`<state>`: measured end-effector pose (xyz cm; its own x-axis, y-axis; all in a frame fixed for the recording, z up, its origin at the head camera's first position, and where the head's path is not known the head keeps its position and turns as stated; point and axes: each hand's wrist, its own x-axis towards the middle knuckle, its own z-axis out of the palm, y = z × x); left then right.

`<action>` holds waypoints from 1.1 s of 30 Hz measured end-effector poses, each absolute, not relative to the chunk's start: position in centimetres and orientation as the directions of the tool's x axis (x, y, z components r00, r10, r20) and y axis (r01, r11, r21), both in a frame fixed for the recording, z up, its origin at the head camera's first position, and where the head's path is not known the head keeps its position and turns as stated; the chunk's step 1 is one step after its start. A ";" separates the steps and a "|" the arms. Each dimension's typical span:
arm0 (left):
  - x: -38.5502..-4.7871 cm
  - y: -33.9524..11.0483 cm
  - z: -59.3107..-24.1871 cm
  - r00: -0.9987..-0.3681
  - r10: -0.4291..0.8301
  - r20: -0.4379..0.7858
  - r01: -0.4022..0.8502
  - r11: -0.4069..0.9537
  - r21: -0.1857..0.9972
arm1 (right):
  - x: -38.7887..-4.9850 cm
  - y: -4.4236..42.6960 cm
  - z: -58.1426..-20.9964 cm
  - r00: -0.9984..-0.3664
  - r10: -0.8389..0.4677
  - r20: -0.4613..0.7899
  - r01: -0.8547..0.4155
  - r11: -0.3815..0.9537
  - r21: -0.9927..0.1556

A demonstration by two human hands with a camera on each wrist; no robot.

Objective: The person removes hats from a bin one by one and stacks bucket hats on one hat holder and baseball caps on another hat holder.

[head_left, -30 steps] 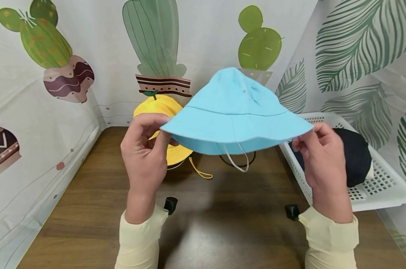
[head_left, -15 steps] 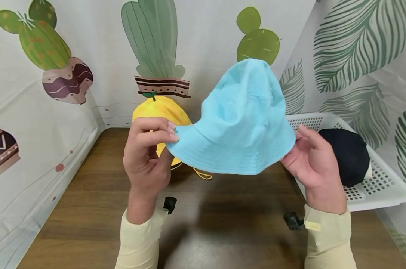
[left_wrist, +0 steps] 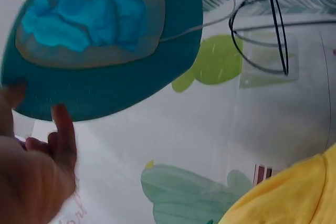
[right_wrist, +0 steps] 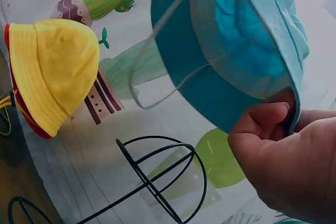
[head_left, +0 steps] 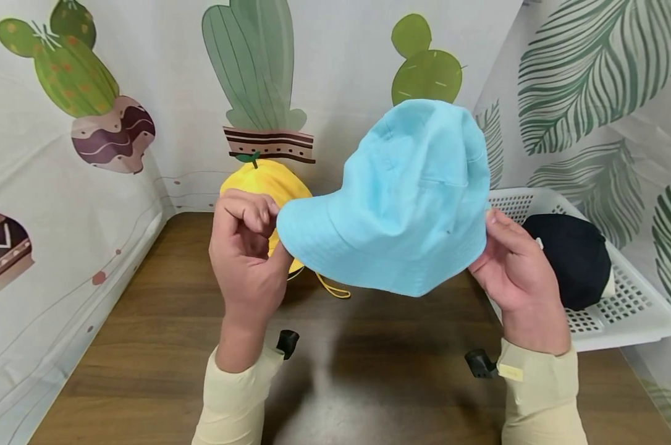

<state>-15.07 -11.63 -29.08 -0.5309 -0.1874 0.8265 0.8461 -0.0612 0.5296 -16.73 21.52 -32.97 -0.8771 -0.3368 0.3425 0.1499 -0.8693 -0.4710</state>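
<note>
A light blue bucket hat (head_left: 413,204) is held up over the table, its crown creased and its brim sloping down. At the brim's left edge, my left hand (head_left: 246,253) has curled fingers, its thumb partly hidden behind the cloth. My right hand (head_left: 519,272) grips the brim's opposite side; in the right wrist view the right thumb (right_wrist: 270,113) presses on the underside. A pale chin cord (right_wrist: 152,66) dangles from the hat. Behind my left hand, a yellow hat (head_left: 269,176) with a green sprout is partly covered.
A black wire hat stand (right_wrist: 157,182) rises behind the blue hat, hidden in the head view. On the right, a white plastic basket (head_left: 641,315) holds a black cap (head_left: 571,259). The brown wooden table (head_left: 369,383) meets a cactus-printed cloth (head_left: 174,111) at the back.
The blue hat has turned and tipped, so more of its crown faces the view and its inside no longer shows. My right hand has rolled palm upward; the left fingers have shifted along the brim.
</note>
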 end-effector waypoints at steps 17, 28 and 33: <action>-16.6 -12.1 -30.5 -0.842 0.407 0.355 0.091 -0.540 0.836 | -16.3 22.1 -33.0 -0.903 -0.208 0.376 0.012 -0.887 -0.461; -17.3 -11.8 -30.8 -0.942 0.207 0.265 0.106 -0.564 0.819 | -16.8 21.4 -33.1 -0.924 -0.173 0.341 -0.095 -0.759 -0.644; -17.1 -11.9 -30.7 -0.962 0.139 0.233 0.149 -0.447 0.882 | -16.9 21.1 -33.0 -0.939 -0.142 0.314 -0.131 -0.696 -0.706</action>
<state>-17.06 -11.86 -30.72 -0.9625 0.1393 0.2330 0.1489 -0.4467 0.8822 -16.93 21.13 -33.03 -0.9389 -0.1417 0.3136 -0.1310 -0.6956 -0.7064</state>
